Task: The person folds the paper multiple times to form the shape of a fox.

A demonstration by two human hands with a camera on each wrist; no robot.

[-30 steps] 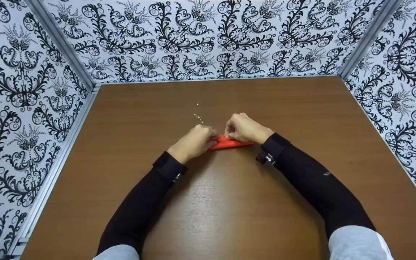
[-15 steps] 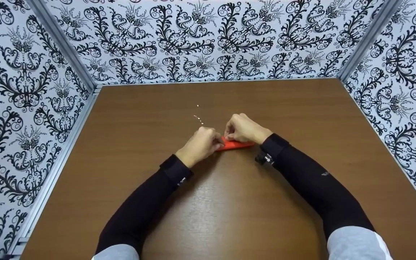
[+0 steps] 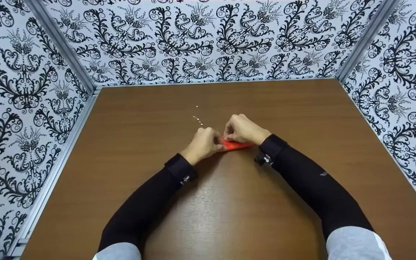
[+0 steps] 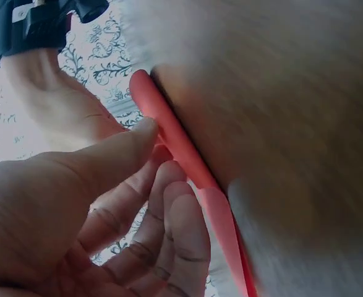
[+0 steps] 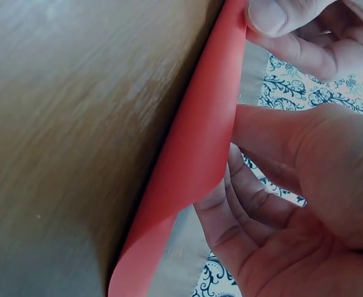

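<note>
The left hand [image 4: 64,198] holds the curled red sheet [image 4: 184,151], thumb tip [image 4: 145,130] on its surface and fingers [image 4: 188,219] bent alongside, while the right hand [image 4: 64,114], wearing a black wristband [image 4: 26,37], lies beyond, before the patterned wall [image 4: 104,65].

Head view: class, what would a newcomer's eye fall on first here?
Probably the bright red curled sheet near the picture's centre, pinched by the bare left hand and bare right hand at a brown wood-grain table. Then the white walls with black scroll patterns, rising behind the table and on both sides.
</note>
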